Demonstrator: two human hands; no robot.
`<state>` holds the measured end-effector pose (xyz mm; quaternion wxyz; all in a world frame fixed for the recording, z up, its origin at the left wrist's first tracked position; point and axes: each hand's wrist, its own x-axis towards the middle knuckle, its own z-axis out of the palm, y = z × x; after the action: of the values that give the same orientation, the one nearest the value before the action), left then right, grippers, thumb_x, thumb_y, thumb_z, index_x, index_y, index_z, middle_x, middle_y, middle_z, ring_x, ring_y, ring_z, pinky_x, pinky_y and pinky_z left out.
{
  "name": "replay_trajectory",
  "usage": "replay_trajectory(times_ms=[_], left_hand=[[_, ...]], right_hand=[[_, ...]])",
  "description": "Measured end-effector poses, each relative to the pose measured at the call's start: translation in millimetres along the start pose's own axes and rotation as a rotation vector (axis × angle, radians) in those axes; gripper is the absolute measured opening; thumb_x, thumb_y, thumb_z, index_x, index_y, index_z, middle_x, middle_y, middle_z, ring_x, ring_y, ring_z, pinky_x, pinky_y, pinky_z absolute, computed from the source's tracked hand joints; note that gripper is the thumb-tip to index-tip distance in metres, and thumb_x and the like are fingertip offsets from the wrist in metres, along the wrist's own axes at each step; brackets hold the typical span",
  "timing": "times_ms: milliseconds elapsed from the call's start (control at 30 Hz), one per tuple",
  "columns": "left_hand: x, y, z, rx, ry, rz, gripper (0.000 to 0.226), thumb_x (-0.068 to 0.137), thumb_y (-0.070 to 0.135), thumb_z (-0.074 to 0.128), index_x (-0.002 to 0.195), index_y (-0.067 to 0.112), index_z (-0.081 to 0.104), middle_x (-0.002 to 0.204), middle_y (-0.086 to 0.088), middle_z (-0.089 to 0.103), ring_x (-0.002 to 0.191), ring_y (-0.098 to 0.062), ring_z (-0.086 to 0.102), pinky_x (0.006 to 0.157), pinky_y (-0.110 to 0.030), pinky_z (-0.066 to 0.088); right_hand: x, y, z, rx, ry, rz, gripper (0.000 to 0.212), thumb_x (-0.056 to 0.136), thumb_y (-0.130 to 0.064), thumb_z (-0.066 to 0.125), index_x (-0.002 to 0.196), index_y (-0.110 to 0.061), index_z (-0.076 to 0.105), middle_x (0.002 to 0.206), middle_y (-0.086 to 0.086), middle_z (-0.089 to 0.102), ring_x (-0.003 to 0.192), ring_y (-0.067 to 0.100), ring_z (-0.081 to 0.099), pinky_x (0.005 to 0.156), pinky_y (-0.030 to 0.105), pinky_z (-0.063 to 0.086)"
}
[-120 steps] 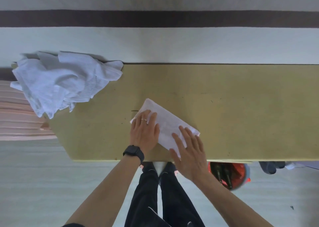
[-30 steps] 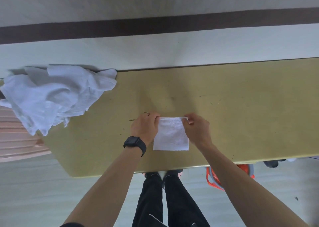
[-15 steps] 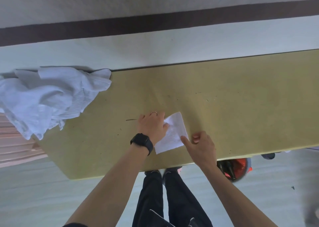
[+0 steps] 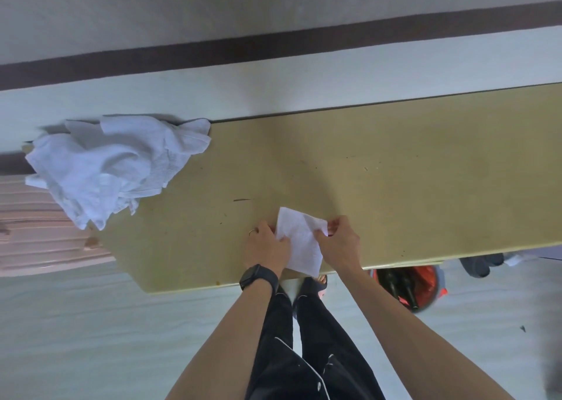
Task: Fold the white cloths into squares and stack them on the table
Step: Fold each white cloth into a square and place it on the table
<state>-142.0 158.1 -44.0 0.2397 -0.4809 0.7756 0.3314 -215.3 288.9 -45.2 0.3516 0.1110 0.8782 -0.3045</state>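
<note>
At the table's (image 4: 395, 171) near edge our left hand (image 4: 266, 249) and right hand (image 4: 339, 247) pinch opposite sides of the folded cloth (image 4: 301, 241) — light, limp, best taken by its corners, perhaps partly lifted. Farther off, the crumpled pile (image 4: 115, 162) lies left.

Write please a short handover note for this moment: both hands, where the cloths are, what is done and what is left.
The left hand pinches the left edge of the small folded cloth; the right hand pinches its upper right corner.
The cloth is at the near edge of the table.
The crumpled pile of white cloths lies on the table's left end, partly over the edge.
Done: this one cloth folded small; no stack is visible.
Left: set it down to start the stack, then fold the pile.
</note>
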Motion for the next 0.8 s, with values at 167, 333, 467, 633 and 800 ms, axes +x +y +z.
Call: replay_trajectory(times_ms=[167,333,467,633,800], left_hand=[[3,4,6,0.007,0.062,-0.044,0.043,0.088,0.044,0.058,0.116,0.013,0.05,0.112,-0.01,0.058,0.096,-0.029,0.059,0.082,-0.037,0.051],[13,5,6,-0.081,-0.01,-0.055,0.038,0.085,0.039,0.062,0.109,0.01,0.056,0.103,-0.008,0.066,0.092,-0.032,0.064,0.078,-0.041,0.056],[16,5,-4,-0.177,-0.156,-0.067,0.023,0.083,0.027,0.061,0.096,0.008,0.06,0.096,-0.008,0.065,0.089,-0.031,0.063,0.074,-0.036,0.053],[12,2,-26,-0.488,-0.245,-0.041,0.023,0.085,0.023,0.07,0.099,0.017,0.053,0.106,-0.006,0.062,0.096,-0.025,0.058,0.082,-0.038,0.05],[-20,-4,-91,-0.824,-0.363,0.063,0.04,0.082,0.01,0.077,0.12,0.007,0.062,0.111,-0.008,0.072,0.1,-0.025,0.069,0.087,-0.034,0.056]], right_hand=[[-6,-1,-1,-0.007,0.009,0.074,0.034,0.082,-0.031,0.071,0.103,-0.019,0.047,0.096,-0.003,0.061,0.084,0.02,0.056,0.069,0.03,0.04],[-5,3,6,0.064,-0.007,0.119,0.026,0.084,-0.024,0.066,0.106,-0.018,0.055,0.093,-0.003,0.062,0.085,0.02,0.058,0.071,0.03,0.044],[-3,4,4,0.201,-0.061,0.136,0.019,0.084,-0.023,0.064,0.103,-0.023,0.063,0.088,-0.008,0.065,0.089,0.019,0.062,0.079,0.035,0.052],[-11,-7,-15,0.388,-0.123,0.037,0.009,0.085,-0.016,0.063,0.094,-0.016,0.061,0.081,0.003,0.064,0.076,0.021,0.056,0.069,0.036,0.045],[-38,-54,-55,0.366,-0.213,-0.193,0.014,0.09,-0.018,0.068,0.102,-0.025,0.065,0.097,0.003,0.074,0.086,0.022,0.067,0.076,0.039,0.053]])
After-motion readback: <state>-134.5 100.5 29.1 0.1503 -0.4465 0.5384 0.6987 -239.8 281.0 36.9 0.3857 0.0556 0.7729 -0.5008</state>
